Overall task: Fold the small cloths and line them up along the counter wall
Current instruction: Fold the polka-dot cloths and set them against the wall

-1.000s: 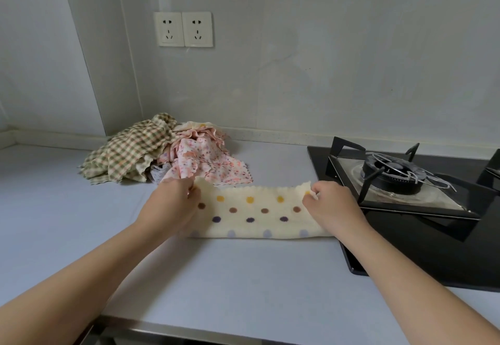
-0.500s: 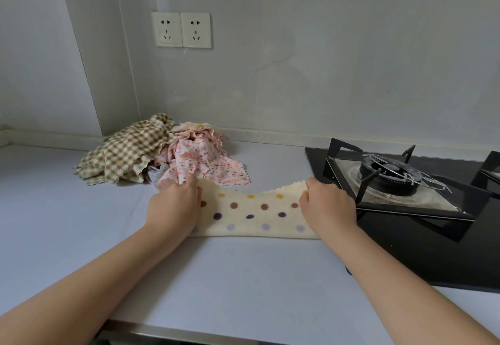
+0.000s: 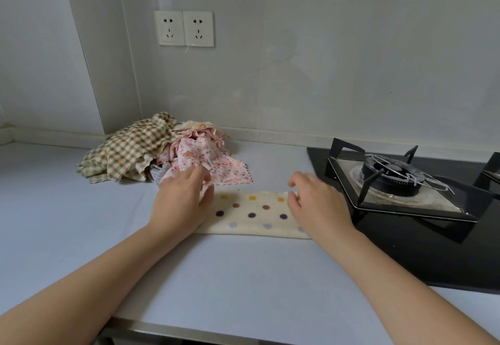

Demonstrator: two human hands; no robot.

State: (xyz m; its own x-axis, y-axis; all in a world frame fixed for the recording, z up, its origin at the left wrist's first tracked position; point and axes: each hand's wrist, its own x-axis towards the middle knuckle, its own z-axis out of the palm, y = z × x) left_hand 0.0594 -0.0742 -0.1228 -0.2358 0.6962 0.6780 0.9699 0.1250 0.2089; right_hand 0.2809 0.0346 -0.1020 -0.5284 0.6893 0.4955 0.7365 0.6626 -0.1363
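A cream cloth with coloured dots (image 3: 251, 213) lies folded into a long strip on the counter in front of me. My left hand (image 3: 182, 201) rests over its left end, fingers relaxed and reaching toward the far edge. My right hand (image 3: 315, 202) hovers over the right end with loosely spread fingers, holding nothing. Behind the strip lies an unfolded heap: a green-and-beige checked cloth (image 3: 124, 152) and a pink flowered cloth (image 3: 200, 158), with other cloths partly hidden among them.
A black gas hob (image 3: 405, 234) with a burner and pan support (image 3: 389, 177) occupies the counter's right side, close to my right hand. The counter wall (image 3: 297, 87) carries a double socket (image 3: 184, 28). The counter's front edge (image 3: 189, 331) is near me.
Both hands have let go of the dotted cloth's far corners, which they pinched earlier. The strip now lies flat, and the fingers have opened.
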